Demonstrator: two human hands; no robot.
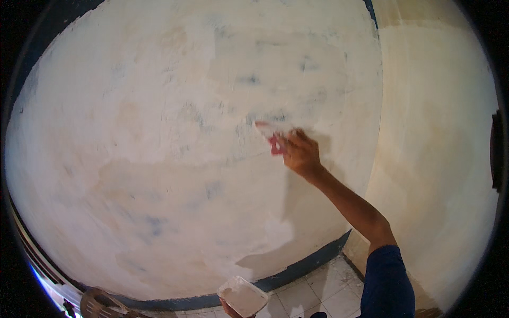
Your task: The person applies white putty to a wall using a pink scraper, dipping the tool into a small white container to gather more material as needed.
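Nearest, at the bottom centre of the frame, the left hand (pixel 228 308) grasps a pale rectangular tub (pixel 245 298) by its left side, only part of the hand showing; keeping the tub's mouth turned up and close under the work would make reloading quick and catch drips. From the lower right, below a dark blue sleeve (pixel 389 278), the right arm reaches up to the centre, where the right hand (pixel 302 155) is closed around a scraper (pixel 277 144) with a red part by the fingers. Its blade is blurred, and whether the edge touches the wall (pixel 175 106) I cannot tell. The step looks like skimming a pale coat over the wall; a low blade angle, even pressure and long overlapping strokes should leave fewer ridges. The bluish-dark patches (pixel 250 80) just above the blade and at upper centre seem thinly covered and probably deserve another thin pass, feathered outward. Toward the lower edge, a dark strip (pixel 313 259) borders the wall above the tiled floor (pixel 334 294); lighter, shorter strokes would suit that edge.
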